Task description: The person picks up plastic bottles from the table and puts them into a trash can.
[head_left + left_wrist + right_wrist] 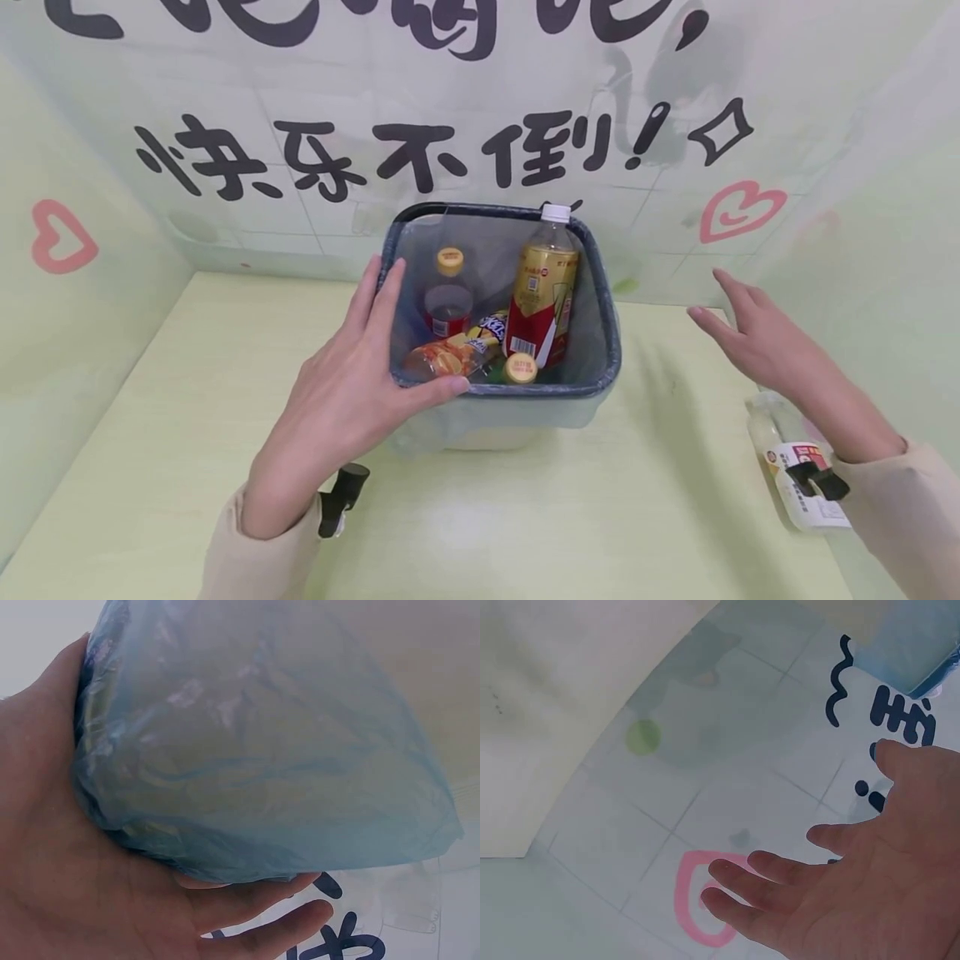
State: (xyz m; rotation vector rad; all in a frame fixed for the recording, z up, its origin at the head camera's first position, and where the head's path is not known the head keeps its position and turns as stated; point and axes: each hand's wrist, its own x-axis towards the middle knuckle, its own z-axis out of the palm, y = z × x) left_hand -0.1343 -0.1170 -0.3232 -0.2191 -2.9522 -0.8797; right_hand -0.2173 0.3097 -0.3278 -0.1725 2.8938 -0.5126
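Note:
A bin (611, 333) with a translucent bluish plastic bag (262, 772) folded over its rim stands at the back of the table. My left hand (341, 375) grips its near left corner, the thumb along the front rim and the fingers against the left side. Inside are a tall gold-and-red bottle (538, 292) with a white cap, a clear bottle (448, 298) with a yellow cap, a bottle with an orange label (450, 354), and another yellow cap (521, 367). My right hand (783, 346) hovers right of the bin, fingers spread, holding nothing.
A bottle with a white label (798, 475) lies at the table's right edge, partly under my right forearm. The pale table (465, 517) meets a back wall (300, 242) printed with black characters and pink hearts. Side panels stand left and right.

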